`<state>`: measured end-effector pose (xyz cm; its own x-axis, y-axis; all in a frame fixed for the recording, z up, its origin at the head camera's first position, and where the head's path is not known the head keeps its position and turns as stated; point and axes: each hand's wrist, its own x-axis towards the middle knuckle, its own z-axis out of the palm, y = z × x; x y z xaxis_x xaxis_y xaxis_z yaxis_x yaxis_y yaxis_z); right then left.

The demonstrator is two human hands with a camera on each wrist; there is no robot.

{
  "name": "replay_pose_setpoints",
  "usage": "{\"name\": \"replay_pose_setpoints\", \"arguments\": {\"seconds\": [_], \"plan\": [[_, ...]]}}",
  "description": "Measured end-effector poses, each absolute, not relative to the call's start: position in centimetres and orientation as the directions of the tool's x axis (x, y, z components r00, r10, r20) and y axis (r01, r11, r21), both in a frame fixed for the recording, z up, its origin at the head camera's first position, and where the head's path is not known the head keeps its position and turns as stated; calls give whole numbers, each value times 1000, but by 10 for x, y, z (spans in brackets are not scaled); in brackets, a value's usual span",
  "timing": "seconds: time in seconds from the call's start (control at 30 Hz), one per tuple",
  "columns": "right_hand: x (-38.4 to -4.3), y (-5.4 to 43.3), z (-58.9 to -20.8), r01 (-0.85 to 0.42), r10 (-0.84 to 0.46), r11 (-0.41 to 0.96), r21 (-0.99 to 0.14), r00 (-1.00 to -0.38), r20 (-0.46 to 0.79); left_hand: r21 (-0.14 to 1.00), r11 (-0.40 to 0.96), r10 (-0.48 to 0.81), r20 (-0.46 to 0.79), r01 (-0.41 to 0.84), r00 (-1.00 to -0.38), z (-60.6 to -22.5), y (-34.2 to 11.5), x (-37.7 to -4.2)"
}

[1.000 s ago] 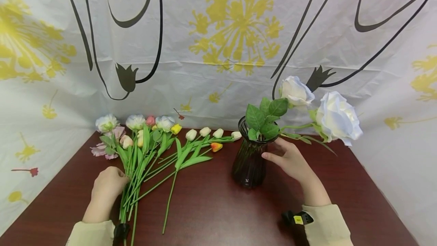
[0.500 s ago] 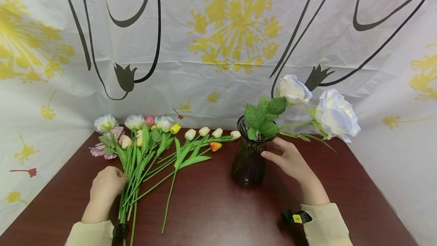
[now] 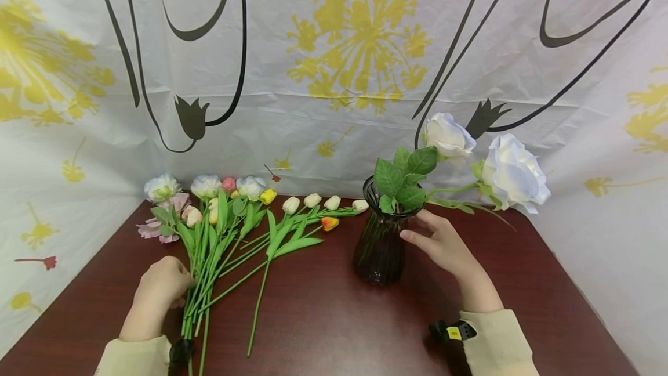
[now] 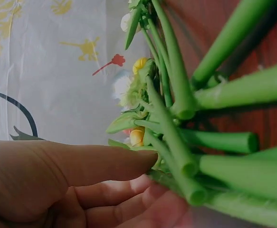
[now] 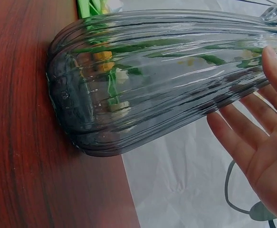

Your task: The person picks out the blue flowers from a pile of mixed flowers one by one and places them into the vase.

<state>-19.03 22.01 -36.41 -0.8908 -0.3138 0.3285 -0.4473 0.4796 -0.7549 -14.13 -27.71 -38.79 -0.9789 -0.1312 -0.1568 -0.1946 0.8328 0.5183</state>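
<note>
My left hand (image 3: 160, 284) is at the green stems (image 3: 209, 274) of a loose bunch of artificial flowers lying on the table. In the left wrist view its thumb and fingers (image 4: 114, 164) close on a stem near the cut ends, several of which point towards the camera. My right hand (image 3: 438, 242) holds a dark, ribbed glass vase (image 3: 380, 254) just below its rim, thumb in front and fingers at the side. The vase stands upright on the table. Two large pale blue-white roses (image 3: 514, 173) lean out of it to the right, with green leaves (image 3: 391, 179) at its mouth.
White tulips (image 3: 292, 206) and an orange-yellow tulip (image 3: 330, 224) lie between the bunch and the vase. Pale blue and pink blooms (image 3: 162, 187) reach the table's back edge. A patterned white cloth (image 3: 292, 149) hangs behind the dark red table (image 3: 323, 318).
My left hand has shifted slightly down and left along the stems, while the bunch stays in place. My right hand keeps its hold on the vase; the roses dip and sway very slightly.
</note>
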Motion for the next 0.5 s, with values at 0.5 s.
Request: {"name": "replay_pose_setpoints", "arguments": {"seconds": [0.5], "plan": [[-190, 220, -363, -427, -303, 494, -758, -901, 310, 526, 841, -99, -78, -126, -992, -376, -273, -137]]}}
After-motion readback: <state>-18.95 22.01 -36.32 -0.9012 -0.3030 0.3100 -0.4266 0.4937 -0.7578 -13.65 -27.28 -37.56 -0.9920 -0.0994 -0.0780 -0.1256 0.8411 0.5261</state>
